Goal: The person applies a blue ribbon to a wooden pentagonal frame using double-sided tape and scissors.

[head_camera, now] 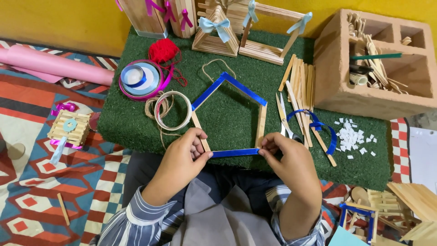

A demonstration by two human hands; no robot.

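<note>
A house-shaped frame of wooden sticks (260, 123) lies on the green turf mat (132, 123). Its two roof sticks and its bottom stick (234, 153) are covered in shiny blue ribbon; the side sticks are bare wood. My left hand (184, 157) pinches the bottom left corner of the frame. At the bottom right corner, the fingertips of my right hand (289, 164) press the end of the blue strip. Both hands rest at the mat's near edge.
Scissors (284, 119), loose blue ribbon (318, 128), spare sticks (300, 79) and white paper bits (351, 136) lie right of the frame. Tape roll (173, 110), ribbon spools (140, 78) and red yarn (163, 49) sit left. A hollow brick (334, 82) holds sticks. Stick models stand behind.
</note>
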